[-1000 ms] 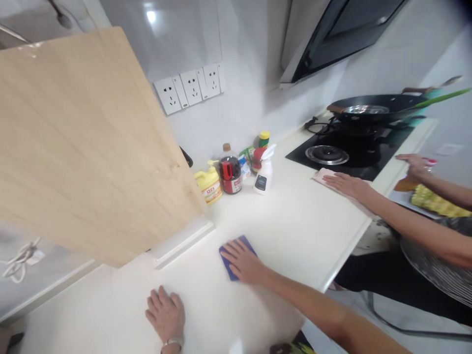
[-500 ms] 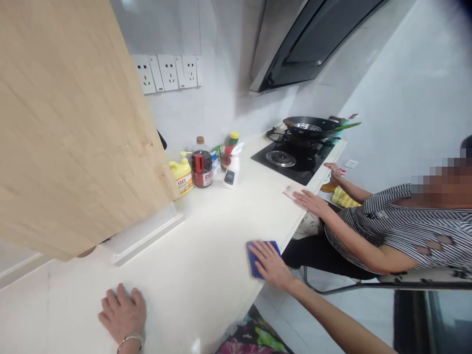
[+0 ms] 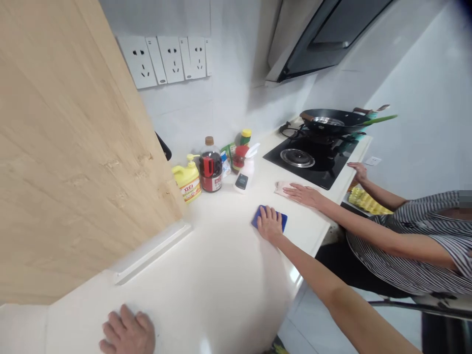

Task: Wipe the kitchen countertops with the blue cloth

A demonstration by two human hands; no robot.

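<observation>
Nearest me, the left hand (image 3: pixel 129 334) rests palm down on the white counter (image 3: pixel 217 265), fingers a little spread and nothing seen in its grasp. Farther left, a large wooden board (image 3: pixel 73 147) stands tilted, with a low white ledge (image 3: pixel 151 255) at its foot. I have the right hand (image 3: pixel 270 223) well apart from the left, laid over a blue cloth (image 3: pixel 283 220) with its fingers extended across the top rather than clamped around it. The cloth lies flat on the counter, near the front edge.

Just beyond, a second person in a striped top (image 3: pixel 394 250) has 1 hand (image 3: pixel 302 193) flat on a pale cloth (image 3: pixel 280 188) and the other hand (image 3: pixel 359 172) at the counter's edge beside the stove.

Toward the wall I can see a yellow pump bottle (image 3: pixel 189 184), a dark bottle (image 3: pixel 211 167) with a brown cap and a white spray bottle (image 3: pixel 245 174), with smaller containers crowded among and behind the last 2. Farther right is the black stove (image 3: pixel 320 174), its near burner bare and a wok (image 3: pixel 332 130) set at its far end. On the wall are 3 sockets (image 3: pixel 172 61); a dark range hood (image 3: pixel 324 39) hangs above.
</observation>
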